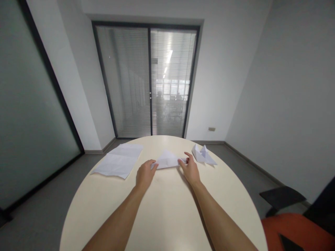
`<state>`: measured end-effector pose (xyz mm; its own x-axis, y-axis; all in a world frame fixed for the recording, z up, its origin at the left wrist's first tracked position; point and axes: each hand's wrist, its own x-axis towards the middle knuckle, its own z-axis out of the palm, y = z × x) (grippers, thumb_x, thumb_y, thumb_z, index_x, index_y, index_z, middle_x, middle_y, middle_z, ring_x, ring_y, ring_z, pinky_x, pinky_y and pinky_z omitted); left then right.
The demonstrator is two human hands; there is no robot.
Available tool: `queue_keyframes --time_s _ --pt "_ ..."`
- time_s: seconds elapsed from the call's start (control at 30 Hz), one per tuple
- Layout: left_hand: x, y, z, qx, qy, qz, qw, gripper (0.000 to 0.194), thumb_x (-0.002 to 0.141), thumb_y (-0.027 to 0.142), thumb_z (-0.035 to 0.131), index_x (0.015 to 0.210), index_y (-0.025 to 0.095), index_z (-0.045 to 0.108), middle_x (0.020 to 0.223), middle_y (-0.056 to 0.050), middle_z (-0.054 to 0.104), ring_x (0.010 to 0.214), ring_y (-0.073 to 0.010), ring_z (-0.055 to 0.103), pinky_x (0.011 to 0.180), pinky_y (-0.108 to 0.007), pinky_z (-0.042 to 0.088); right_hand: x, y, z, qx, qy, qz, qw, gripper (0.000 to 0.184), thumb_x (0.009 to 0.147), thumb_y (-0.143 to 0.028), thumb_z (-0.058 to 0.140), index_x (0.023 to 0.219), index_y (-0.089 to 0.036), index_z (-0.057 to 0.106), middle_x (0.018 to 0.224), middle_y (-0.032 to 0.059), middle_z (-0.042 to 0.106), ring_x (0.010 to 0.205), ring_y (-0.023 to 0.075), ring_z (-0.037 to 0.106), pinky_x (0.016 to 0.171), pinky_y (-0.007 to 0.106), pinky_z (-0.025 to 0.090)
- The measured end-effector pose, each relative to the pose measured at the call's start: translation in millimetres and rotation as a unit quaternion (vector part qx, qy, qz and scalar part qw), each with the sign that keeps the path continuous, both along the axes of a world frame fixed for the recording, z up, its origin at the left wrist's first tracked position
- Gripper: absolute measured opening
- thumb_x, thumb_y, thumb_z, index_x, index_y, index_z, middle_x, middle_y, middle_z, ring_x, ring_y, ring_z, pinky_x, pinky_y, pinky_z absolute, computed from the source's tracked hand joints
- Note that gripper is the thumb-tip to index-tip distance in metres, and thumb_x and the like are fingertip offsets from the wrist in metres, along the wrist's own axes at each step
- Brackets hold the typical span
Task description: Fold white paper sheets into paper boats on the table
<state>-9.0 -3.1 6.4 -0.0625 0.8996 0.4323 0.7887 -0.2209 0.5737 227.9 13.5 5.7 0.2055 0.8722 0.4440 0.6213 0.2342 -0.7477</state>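
Between my two hands is a folded sheet of white paper (167, 161), with a peak pointing away from me and a straight folded edge towards me. My left hand (145, 174) pinches its left end, thumb on top. At the right end, my right hand (191, 169) grips the paper between thumb and fingers, with the index finger raised and bent. Whether the paper rests on the table or is lifted slightly, I cannot tell. Just beyond my right hand stands a folded white paper boat (203, 155).
Creased white paper sheets (119, 160) lie flat at the left of the round cream table (162, 205). An orange chair (293, 228) with a black armrest (282, 196) stands at the lower right. Past the table is a glass door with blinds (125, 83).
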Motion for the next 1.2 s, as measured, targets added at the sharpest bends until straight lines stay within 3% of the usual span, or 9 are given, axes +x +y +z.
queue_keyframes --time_s 0.13,0.23,0.37,0.53,0.7,0.83,0.9,1.03,1.2 --pt "0.9 1.2 -0.2 0.044 -0.075 -0.017 0.996 0.021 0.090 0.036 0.061 0.102 0.022 0.071 0.107 -0.005 0.074 0.097 -0.0206 0.068 0.087 -0.030 0.049 -2.1 -0.8 4.9 0.056 0.069 0.004 0.996 0.068 0.084 -0.052 0.057 0.141 -0.017 0.041 0.071 -0.0043 0.049 0.065 0.0185 0.052 0.066 0.030 0.044" --pt "3.2 2.4 0.3 0.045 -0.138 -0.048 0.988 0.024 0.086 0.039 0.063 0.099 0.020 0.072 0.098 -0.004 0.075 0.087 -0.0199 0.067 0.082 -0.030 0.051 -2.9 -0.5 8.9 0.076 0.115 0.006 0.990 0.071 0.084 -0.051 0.058 0.143 -0.017 0.038 0.074 -0.0033 0.052 0.067 0.0186 0.053 0.069 0.031 0.046" --pt "7.1 6.0 -0.8 0.011 -0.196 -0.067 0.978 0.030 0.082 0.042 0.064 0.097 0.018 0.073 0.085 -0.003 0.073 0.070 -0.0169 0.062 0.068 -0.028 0.050 -0.5 5.0 7.3 0.076 0.160 0.021 0.984 0.073 0.085 -0.047 0.056 0.145 -0.017 0.031 0.099 0.0076 0.064 0.089 0.0232 0.062 0.084 0.037 0.049" --pt "8.5 10.3 -6.2 -0.026 -0.208 -0.046 0.977 0.032 0.083 0.037 0.063 0.107 0.018 0.073 0.079 -0.001 0.070 0.068 -0.0151 0.060 0.063 -0.025 0.047 4.1 13.3 -3.6 0.091 0.133 -0.001 0.987 0.067 0.084 -0.035 0.049 0.145 -0.015 0.030 0.129 0.0164 0.059 0.117 0.0250 0.054 0.102 0.042 0.040" --pt "6.8 2.0 -1.5 -0.069 -0.096 0.012 0.993 0.026 0.084 0.031 0.065 0.109 0.026 0.071 0.087 -0.002 0.072 0.079 -0.0165 0.066 0.069 -0.025 0.045 5.2 9.6 -4.7 0.046 0.059 -0.021 0.997 0.064 0.081 -0.029 0.047 0.144 -0.017 0.037 0.140 0.0154 0.052 0.110 0.0257 0.056 0.097 0.042 0.045" --pt "6.5 -6.8 6.5 -0.115 -0.005 0.059 0.992 0.025 0.084 0.036 0.064 0.107 0.030 0.070 0.090 -0.002 0.074 0.081 -0.0192 0.068 0.065 -0.026 0.044 -2.6 0.0 3.5 0.010 -0.087 0.019 0.996 0.040 0.082 -0.024 0.048 0.119 -0.020 0.065 0.126 0.0107 0.064 0.120 0.0275 0.052 0.108 0.042 0.037" --pt "7.4 -9.1 7.9 -0.121 0.027 0.066 0.990 0.024 0.085 0.037 0.062 0.106 0.031 0.071 0.091 -0.003 0.075 0.082 -0.0208 0.069 0.067 -0.027 0.045 -11.0 -6.1 7.4 -0.019 -0.147 0.048 0.988 0.032 0.086 -0.025 0.048 0.109 -0.021 0.071 0.118 0.0084 0.069 0.119 0.0264 0.055 0.107 0.038 0.038" --pt "11.5 -12.5 6.4 -0.109 0.083 0.043 0.990 0.023 0.088 0.040 0.057 0.100 0.030 0.073 0.093 -0.005 0.076 0.085 -0.0234 0.069 0.072 -0.031 0.048 -28.3 -18.1 9.2 -0.062 -0.242 0.108 0.962 0.034 0.093 -0.034 0.046 0.113 -0.023 0.072 0.121 0.0082 0.070 0.116 0.0252 0.059 0.105 0.038 0.040" --pt "17.4 -17.2 7.6 -0.035 0.156 -0.025 0.987 0.033 0.093 0.038 0.050 0.078 0.022 0.075 0.097 -0.009 0.073 0.094 -0.0247 0.067 0.084 -0.035 0.050 -31.3 -22.4 6.3 -0.114 -0.293 0.112 0.943 0.041 0.094 -0.035 0.048 0.131 -0.025 0.062 0.145 0.0098 0.054 0.136 0.0309 0.043 0.112 0.055 0.029"
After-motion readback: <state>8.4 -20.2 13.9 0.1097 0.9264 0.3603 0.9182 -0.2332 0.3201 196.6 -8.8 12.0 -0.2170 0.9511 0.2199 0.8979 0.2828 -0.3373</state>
